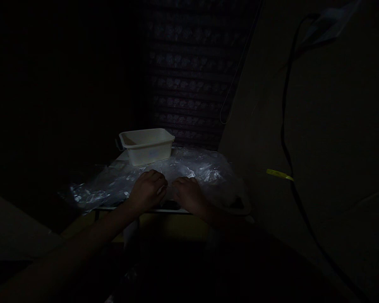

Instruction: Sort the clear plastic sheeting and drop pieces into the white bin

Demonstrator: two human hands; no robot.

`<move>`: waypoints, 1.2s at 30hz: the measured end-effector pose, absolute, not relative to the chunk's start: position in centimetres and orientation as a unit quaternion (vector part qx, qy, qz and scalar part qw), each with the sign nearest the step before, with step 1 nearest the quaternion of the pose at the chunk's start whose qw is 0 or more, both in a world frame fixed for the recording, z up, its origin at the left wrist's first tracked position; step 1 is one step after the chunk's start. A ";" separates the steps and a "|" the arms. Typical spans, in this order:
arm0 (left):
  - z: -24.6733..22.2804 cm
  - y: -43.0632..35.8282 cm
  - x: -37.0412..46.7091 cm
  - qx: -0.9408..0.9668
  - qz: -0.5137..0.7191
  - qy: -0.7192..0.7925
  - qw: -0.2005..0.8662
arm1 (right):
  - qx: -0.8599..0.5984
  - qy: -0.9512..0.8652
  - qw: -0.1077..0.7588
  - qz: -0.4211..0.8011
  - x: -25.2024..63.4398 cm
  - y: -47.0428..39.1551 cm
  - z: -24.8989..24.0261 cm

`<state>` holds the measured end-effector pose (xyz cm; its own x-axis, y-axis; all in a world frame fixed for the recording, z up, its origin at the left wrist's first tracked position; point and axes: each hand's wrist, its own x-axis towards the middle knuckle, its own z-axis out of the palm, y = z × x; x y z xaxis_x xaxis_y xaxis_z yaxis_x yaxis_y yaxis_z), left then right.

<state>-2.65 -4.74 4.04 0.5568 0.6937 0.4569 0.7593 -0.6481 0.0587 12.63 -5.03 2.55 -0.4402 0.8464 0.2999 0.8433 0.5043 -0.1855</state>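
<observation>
Clear, crinkled plastic sheeting [205, 168], perhaps bags, is spread over a small table. My left hand [148, 188] is closed at the near side of it, fingers curled in a pinch on the plastic. Just to the right, my right hand [188, 192] is also closed, its fingertips pinching the plastic close to the left ones. The dim light hides exactly which fold lies between the fingers. Behind my left hand, a white plastic tub [150, 153] stands upright on the table, and its visible inside looks bare.
A dark patterned blind [183, 84] hangs behind the table, with a looped cord [222, 120] at its right. Along the right wall [334, 126] runs a black cable [284, 126] with a yellow tag [278, 174]. A pale flat surface [12, 227] lies at the lower left.
</observation>
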 end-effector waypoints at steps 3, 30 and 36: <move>5.1 -3.3 -2.0 -0.848 -0.302 -0.435 0.024 | -0.548 -0.819 0.168 0.026 13.1 -3.0 3.9; 3.5 -0.8 -0.6 -0.388 -0.442 -0.381 -0.714 | -0.440 -0.387 0.394 0.708 17.6 1.2 4.7; 2.7 -0.2 -0.8 -0.379 -0.461 -0.432 -0.676 | -0.423 -0.448 0.354 0.703 17.9 1.7 3.5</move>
<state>-0.83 -0.18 2.71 0.2020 0.9506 -0.2359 -0.2955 0.2888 0.9107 17.86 1.69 3.47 -0.3915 0.8770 -0.2784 -0.1182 -0.3480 -0.9300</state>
